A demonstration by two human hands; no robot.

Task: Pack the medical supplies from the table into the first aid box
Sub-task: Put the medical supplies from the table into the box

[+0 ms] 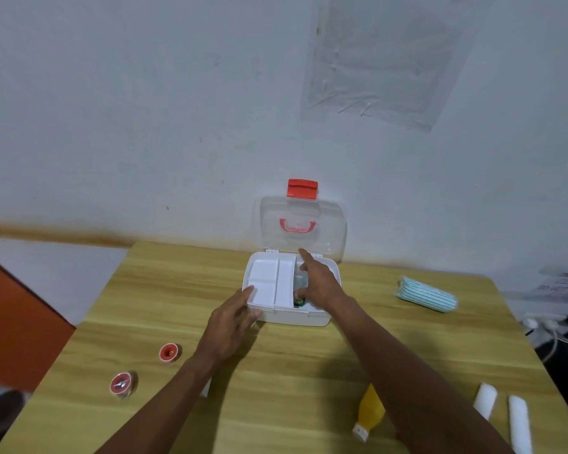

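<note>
The white first aid box [304,317] stands open at the table's far middle, its clear lid [328,224] with a red latch leaning on the wall. A white inner tray [269,283] fills its left side. My left hand [232,326] rests on the box's front left corner, fingers touching the tray. My right hand [318,283] reaches into the right part of the box, index finger stretched out, thumb and fingers around a small dark green item [299,301]. Two red tape rolls [169,352] [122,384] lie at the left. A yellow bottle [369,412] lies between my arms.
A teal striped pack [427,293] lies at the right of the box. Two white gauze rolls [485,399] [520,424] lie near the right front edge. The wooden table [295,371] ends against the wall behind. Cables and papers sit off the table at the right.
</note>
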